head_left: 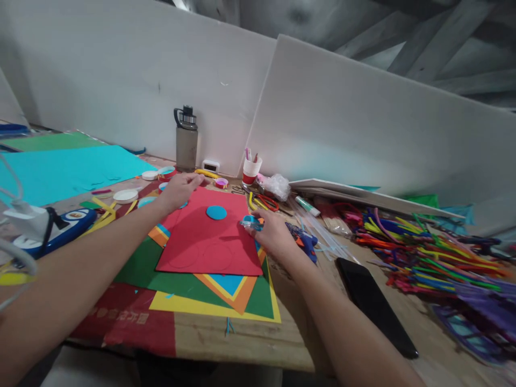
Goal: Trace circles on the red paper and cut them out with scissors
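Note:
A red sheet (217,244) lies on top of a stack of coloured sheets, with faint circle outlines along its near edge. A blue disc (216,213) rests on its upper middle. My left hand (183,188) is at the sheet's far left corner, fingers loosely extended and nothing visible in them. Beside the right edge, my right hand (268,228) closes its fingers on a small blue and clear thing (250,222), whose kind I cannot make out. Under the red sheet, green (147,263) and yellow (177,304) sheets stick out.
A bottle (187,142) and a cup of pens (251,171) stand along the back wall. To the right lie red-handled scissors (269,202), a blue glue gun (306,244), a black phone (373,306) and many pipe cleaners (427,252). Cyan sheets (76,172) cover the left.

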### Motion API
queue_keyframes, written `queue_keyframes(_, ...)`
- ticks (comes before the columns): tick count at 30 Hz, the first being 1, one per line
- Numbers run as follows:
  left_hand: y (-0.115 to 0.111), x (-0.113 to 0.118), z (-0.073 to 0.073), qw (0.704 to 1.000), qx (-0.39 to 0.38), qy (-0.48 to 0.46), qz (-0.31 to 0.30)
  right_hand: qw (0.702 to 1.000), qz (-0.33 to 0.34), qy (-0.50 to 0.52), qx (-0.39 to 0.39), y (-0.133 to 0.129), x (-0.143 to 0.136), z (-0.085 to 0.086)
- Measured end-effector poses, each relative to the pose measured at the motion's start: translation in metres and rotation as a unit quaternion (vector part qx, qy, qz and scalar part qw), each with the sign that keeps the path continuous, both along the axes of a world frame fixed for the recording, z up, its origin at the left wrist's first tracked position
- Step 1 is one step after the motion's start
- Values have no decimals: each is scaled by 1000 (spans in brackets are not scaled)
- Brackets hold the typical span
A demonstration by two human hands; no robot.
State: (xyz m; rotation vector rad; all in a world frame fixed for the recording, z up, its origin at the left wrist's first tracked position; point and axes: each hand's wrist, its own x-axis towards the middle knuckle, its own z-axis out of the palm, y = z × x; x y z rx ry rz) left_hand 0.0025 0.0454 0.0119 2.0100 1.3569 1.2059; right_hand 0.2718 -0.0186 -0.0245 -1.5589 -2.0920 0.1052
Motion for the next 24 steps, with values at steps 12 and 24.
queue_keyframes(12, 4, -8, -3, 995, -19, -102, 6, 1000, 6, 9, -1, 2, 1, -2)
queue_keyframes(24, 4, -12, -3, 990, -44, -130, 32, 1000, 3, 13, 9, 2, 1, -2)
